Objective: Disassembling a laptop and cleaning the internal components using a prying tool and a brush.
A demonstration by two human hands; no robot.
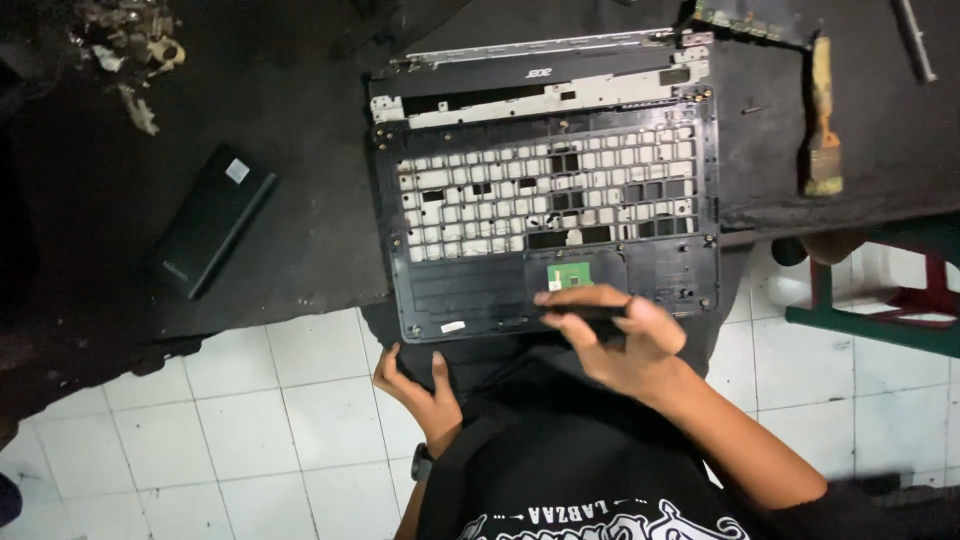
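A stripped black laptop top case (470,290) lies on the dark table, its keyboard frame (545,190) empty with white backing showing through. A small green board (570,275) sits in the touchpad bay. My right hand (625,345) hovers over the case's near edge just below that board, pinching a thin dark tool (585,311) that lies sideways. My left hand (425,395), a dark watch on its wrist, has its fingers apart and fingertips against the near left corner of the case. It holds nothing.
A black slab-shaped battery pack (210,230) lies to the left. A worn paintbrush (822,140) rests at the right, a metal strip (915,40) beyond it, and debris (130,45) sits far left. A green frame (880,325) stands on the white tile floor (250,430).
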